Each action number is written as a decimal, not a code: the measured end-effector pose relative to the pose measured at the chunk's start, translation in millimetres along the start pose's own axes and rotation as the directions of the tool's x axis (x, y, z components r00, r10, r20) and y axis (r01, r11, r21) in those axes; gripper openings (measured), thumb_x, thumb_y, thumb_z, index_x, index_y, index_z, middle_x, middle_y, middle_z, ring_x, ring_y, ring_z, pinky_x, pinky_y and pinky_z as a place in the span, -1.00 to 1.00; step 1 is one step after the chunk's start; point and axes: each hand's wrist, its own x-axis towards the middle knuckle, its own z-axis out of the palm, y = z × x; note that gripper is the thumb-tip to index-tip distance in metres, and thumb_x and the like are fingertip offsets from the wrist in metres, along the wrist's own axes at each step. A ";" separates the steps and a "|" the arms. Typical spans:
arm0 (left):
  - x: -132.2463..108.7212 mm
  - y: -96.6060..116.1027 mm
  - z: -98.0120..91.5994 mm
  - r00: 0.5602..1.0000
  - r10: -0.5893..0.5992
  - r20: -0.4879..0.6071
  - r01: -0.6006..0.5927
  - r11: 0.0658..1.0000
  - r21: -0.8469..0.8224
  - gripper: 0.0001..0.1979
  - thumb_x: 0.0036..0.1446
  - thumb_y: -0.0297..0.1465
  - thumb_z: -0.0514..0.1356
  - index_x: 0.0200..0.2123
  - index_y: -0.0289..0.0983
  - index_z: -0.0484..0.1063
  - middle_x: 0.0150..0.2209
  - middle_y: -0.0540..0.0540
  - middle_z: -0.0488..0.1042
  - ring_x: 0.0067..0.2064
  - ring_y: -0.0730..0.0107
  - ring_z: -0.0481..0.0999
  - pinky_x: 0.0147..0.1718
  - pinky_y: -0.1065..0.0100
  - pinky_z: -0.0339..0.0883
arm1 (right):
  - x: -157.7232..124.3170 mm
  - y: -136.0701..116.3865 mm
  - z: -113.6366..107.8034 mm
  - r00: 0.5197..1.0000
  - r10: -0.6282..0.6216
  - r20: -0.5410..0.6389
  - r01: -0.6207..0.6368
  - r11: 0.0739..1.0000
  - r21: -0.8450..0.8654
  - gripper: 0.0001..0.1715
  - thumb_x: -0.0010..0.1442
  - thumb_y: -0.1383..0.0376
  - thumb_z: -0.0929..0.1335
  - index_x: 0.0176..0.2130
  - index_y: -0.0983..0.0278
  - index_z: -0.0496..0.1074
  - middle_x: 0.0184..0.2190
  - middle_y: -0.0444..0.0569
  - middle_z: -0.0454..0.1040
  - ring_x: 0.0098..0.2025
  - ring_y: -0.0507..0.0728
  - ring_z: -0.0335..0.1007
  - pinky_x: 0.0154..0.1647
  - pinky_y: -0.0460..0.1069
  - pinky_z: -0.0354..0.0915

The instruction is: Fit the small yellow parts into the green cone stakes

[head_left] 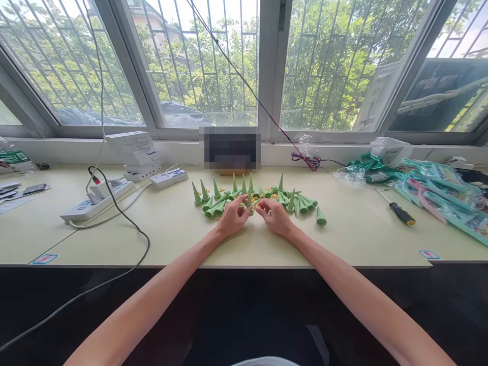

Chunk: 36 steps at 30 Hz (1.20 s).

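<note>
My left hand (233, 216) has its fingers closed around a small green cone (250, 196), which points upward. Close beside it, my right hand (276, 216) is pinched together near the cone's lower part. What sits between its fingertips is too small to make out, perhaps one of the little orange-yellow pieces. Several green cones stand upright behind and beside my hands, like the cone at the left (196, 194). Others lie on their sides, including one (321, 217) apart at the right. Small orange-yellow pieces (273, 196) are scattered among the cones.
A power strip (97, 200) with cables and a stack of white boxes (139, 155) occupy the table's left side. At the right lie a screwdriver (402, 213) and teal plastic-wrapped items (438, 188). A pixelated dark object (232, 147) stands at the back, below the windows.
</note>
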 end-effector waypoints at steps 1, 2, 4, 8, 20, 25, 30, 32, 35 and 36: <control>-0.1 0.0 -0.2 1.000 0.004 -0.001 -0.004 1.000 0.004 -0.68 0.19 -0.35 0.15 0.00 -0.29 0.28 -0.21 -0.12 0.43 -0.59 0.61 0.36 -0.61 0.48 0.30 | -0.2 0.2 0.1 1.000 -0.004 0.002 0.004 1.000 0.000 -0.81 0.26 0.20 0.29 -0.29 0.27 0.39 -0.42 -0.07 0.45 -0.44 0.05 0.28 -0.39 -0.05 0.22; -0.2 0.2 -0.3 1.000 0.008 -0.002 -0.008 1.000 0.008 -0.68 0.19 -0.35 0.15 0.00 -0.29 0.28 -0.21 -0.12 0.44 -0.59 0.61 0.35 -0.61 0.48 0.30 | -0.4 0.4 0.2 1.000 -0.009 0.003 0.009 1.000 -0.001 -0.82 0.26 0.21 0.29 -0.30 0.27 0.39 -0.43 -0.07 0.45 -0.44 0.05 0.28 -0.39 -0.06 0.21; -0.4 0.4 -0.4 1.000 0.016 0.000 -0.016 1.000 0.012 -0.68 0.20 -0.35 0.15 0.00 -0.29 0.28 -0.20 -0.13 0.44 -0.59 0.61 0.35 -0.61 0.48 0.30 | -0.7 0.8 0.3 1.000 -0.014 0.006 0.014 1.000 -0.006 -0.81 0.26 0.21 0.28 -0.32 0.27 0.39 -0.45 -0.08 0.43 -0.44 0.04 0.27 -0.40 -0.06 0.19; -0.5 0.0 0.3 1.000 0.028 0.013 -0.028 0.999 0.027 -0.68 0.19 -0.36 0.16 0.00 -0.29 0.28 -0.21 -0.11 0.44 -0.59 0.62 0.35 -0.59 0.48 0.30 | -0.9 1.7 -0.1 1.000 -0.008 0.020 0.008 1.000 -0.008 -0.75 0.29 0.21 0.26 -0.38 0.28 0.36 -0.50 -0.10 0.39 -0.47 0.03 0.21 -0.42 -0.07 0.14; -0.6 1.1 1.2 0.998 0.051 0.035 -0.052 0.998 0.027 -0.71 0.20 -0.35 0.14 -0.01 -0.26 0.28 -0.25 -0.07 0.38 -0.59 0.61 0.35 -0.60 0.49 0.26 | -1.8 6.1 0.2 0.999 0.008 0.054 -0.006 0.999 -0.037 -0.48 0.37 0.07 0.15 -0.51 0.27 0.29 -0.59 -0.12 0.33 -0.53 0.01 0.17 -0.40 -0.07 0.10; -0.6 1.6 0.9 0.998 0.044 0.033 -0.045 0.999 0.024 -0.71 0.20 -0.35 0.14 -0.01 -0.27 0.28 -0.24 -0.07 0.40 -0.59 0.61 0.36 -0.59 0.49 0.27 | -1.3 6.5 0.8 0.998 0.019 0.055 -0.016 0.999 -0.047 -0.44 0.38 0.05 0.13 -0.52 0.27 0.29 -0.58 -0.11 0.35 -0.52 0.02 0.20 -0.38 -0.06 0.11; 0.2 2.5 0.9 1.000 0.007 0.013 -0.007 1.000 0.019 -0.68 0.19 -0.34 0.15 0.00 -0.29 0.28 -0.22 -0.10 0.41 -0.58 0.60 0.37 -0.59 0.48 0.29 | -0.8 2.0 -0.2 0.999 0.010 0.031 -0.010 1.000 -0.010 -0.52 0.36 0.08 0.17 -0.47 0.28 0.33 -0.57 -0.11 0.35 -0.52 0.02 0.20 -0.41 -0.06 0.13; 0.8 3.0 1.0 1.000 -0.016 -0.003 0.016 1.000 0.011 -0.68 0.19 -0.34 0.15 -0.01 -0.29 0.28 -0.22 -0.10 0.41 -0.58 0.60 0.36 -0.60 0.48 0.28 | -0.4 0.7 -0.6 1.000 0.008 0.015 -0.008 1.000 0.008 -0.64 0.32 0.12 0.22 -0.38 0.28 0.37 -0.52 -0.10 0.39 -0.50 0.02 0.21 -0.43 -0.06 0.14; 1.6 3.5 0.9 0.999 -0.039 -0.013 0.039 0.999 -0.003 -0.69 0.19 -0.33 0.14 -0.01 -0.30 0.28 -0.22 -0.11 0.42 -0.59 0.61 0.34 -0.61 0.48 0.28 | 0.1 1.1 -0.9 1.000 0.008 -0.008 -0.008 1.000 0.023 -0.79 0.25 0.18 0.30 -0.26 0.28 0.38 -0.41 -0.08 0.43 -0.49 0.02 0.23 -0.44 -0.07 0.17; 1.6 3.6 0.8 0.999 -0.041 -0.013 0.041 0.999 -0.005 -0.69 0.19 -0.33 0.15 -0.01 -0.30 0.28 -0.23 -0.10 0.42 -0.60 0.61 0.33 -0.60 0.48 0.28 | 0.1 1.7 -0.9 1.000 0.007 -0.010 -0.007 1.000 0.024 -0.81 0.24 0.19 0.30 -0.25 0.28 0.38 -0.39 -0.08 0.43 -0.48 0.01 0.23 -0.44 -0.07 0.18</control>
